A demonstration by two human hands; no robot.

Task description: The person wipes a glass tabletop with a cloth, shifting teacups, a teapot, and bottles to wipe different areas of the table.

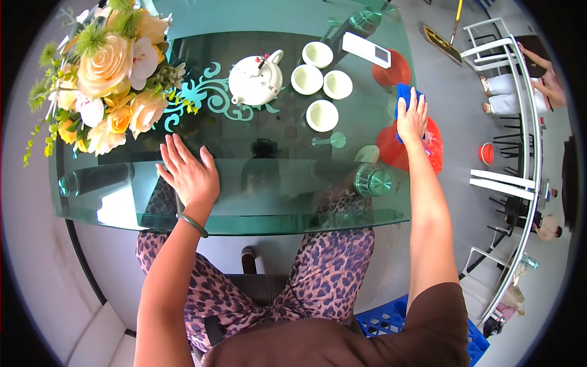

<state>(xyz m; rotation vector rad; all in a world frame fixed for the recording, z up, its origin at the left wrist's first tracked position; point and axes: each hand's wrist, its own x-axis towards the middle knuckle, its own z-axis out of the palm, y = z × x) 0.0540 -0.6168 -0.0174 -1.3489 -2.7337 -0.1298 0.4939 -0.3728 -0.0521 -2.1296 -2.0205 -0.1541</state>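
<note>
My left hand (189,173) lies open on the glass table (263,221), fingers spread, with nothing in it. At the table's right edge, my right hand (413,117) presses on a blue cloth (403,93), which shows around the fingers. A white teapot (255,79) with dark markings and a red bead stands near the middle back of the table. To its right are several small white cups, among them the nearest cup (322,115). A white rectangular device with a small screen (367,49) lies behind my right hand.
A bouquet of peach and yellow flowers (110,73) fills the left corner. Red items (433,147) show by the right edge. A blue plastic crate (379,321) is beside my seat. White chairs (489,52), a broom (443,43) and other people are at the far right.
</note>
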